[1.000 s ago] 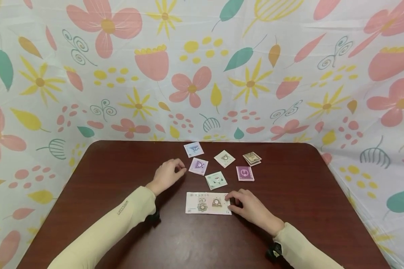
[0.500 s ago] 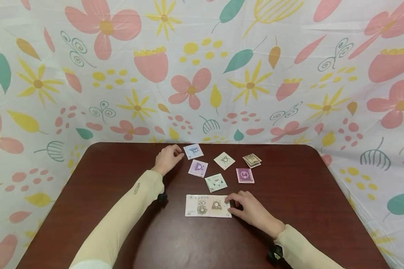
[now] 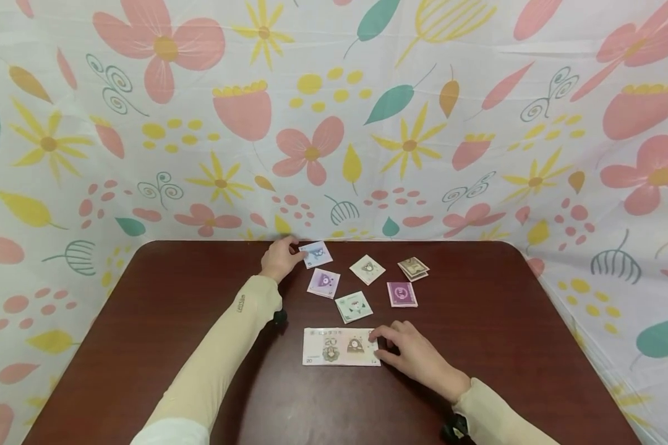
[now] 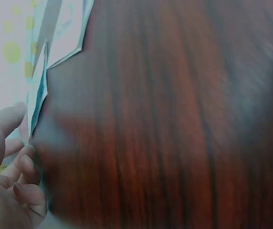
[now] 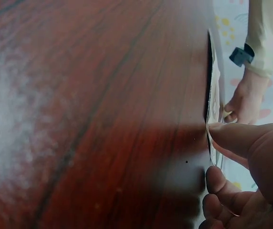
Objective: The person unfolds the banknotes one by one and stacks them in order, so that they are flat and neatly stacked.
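Observation:
My left hand (image 3: 281, 259) is at the far edge of the table, pinching the left corner of a folded blue play banknote (image 3: 316, 254). In the left wrist view the thumb and fingers (image 4: 25, 164) meet at the tip of that banknote (image 4: 40, 95), which stands slightly off the wood. An unfolded play banknote (image 3: 339, 347) marked 20 lies flat nearer the front. My right hand (image 3: 417, 355) holds its right edge between thumb and forefinger. The right wrist view shows this banknote (image 5: 214, 95) edge-on, with my right thumb (image 5: 231, 135) against it.
Folded notes lie spread out on the brown table (image 3: 479, 321): purple (image 3: 323, 283), green (image 3: 354, 307), pale olive (image 3: 367, 269), brown (image 3: 413, 269) and magenta (image 3: 402, 295). A flower-print cloth (image 3: 312, 123) hangs behind the table's far edge.
My left hand has moved up and away, from beside the purple folded banknote to the blue one, and now grips its corner. The right hand stays on the unfolded banknote.

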Tool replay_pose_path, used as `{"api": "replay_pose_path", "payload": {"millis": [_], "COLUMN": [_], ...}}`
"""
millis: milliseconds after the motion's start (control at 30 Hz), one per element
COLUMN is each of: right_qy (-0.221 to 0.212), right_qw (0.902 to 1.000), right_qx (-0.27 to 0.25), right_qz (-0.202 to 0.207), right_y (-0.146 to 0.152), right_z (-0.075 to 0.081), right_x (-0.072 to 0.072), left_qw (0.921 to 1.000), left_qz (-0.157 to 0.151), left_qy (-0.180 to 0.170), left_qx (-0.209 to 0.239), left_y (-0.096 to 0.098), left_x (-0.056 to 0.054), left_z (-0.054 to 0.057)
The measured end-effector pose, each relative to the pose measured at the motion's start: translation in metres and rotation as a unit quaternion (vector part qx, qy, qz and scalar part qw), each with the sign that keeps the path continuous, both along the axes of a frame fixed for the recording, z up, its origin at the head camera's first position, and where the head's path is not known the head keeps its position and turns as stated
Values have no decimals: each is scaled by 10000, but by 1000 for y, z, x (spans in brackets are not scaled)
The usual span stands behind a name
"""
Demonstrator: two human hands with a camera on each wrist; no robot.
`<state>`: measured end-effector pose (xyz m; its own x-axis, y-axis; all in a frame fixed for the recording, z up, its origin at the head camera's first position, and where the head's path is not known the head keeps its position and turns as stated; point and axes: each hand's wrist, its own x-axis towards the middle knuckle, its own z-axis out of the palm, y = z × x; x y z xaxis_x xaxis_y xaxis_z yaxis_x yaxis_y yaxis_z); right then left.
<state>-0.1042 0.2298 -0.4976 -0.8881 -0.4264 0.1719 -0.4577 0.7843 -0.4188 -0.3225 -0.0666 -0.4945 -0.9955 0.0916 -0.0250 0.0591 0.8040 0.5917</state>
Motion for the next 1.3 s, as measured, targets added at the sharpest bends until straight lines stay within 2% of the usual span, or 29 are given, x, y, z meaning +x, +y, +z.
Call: {"api": "replay_pose_path", "payload": {"millis": [367, 700, 1100, 1300], "right_qy": [-24, 69, -5, 209], "right_qw": [9999, 9999, 9999, 9997], "right_qx": [65, 64, 48, 20], "right_qz": [-75, -95, -104, -79], "right_y": [-1, -1, -3, -2], "right_z": [-2, 0, -2, 0], "right_x": [2, 3, 6, 5], "left_qw": [9999, 9999, 9986, 9970], "left_qz": [32, 16, 274, 328], "left_qy": [-114, -72, 11, -38], "left_qx": [70, 89, 453, 698], "left_y": [1, 0, 3, 4], "left_x": [1, 2, 0, -3], "left_z": [-2, -3, -4, -3]}}
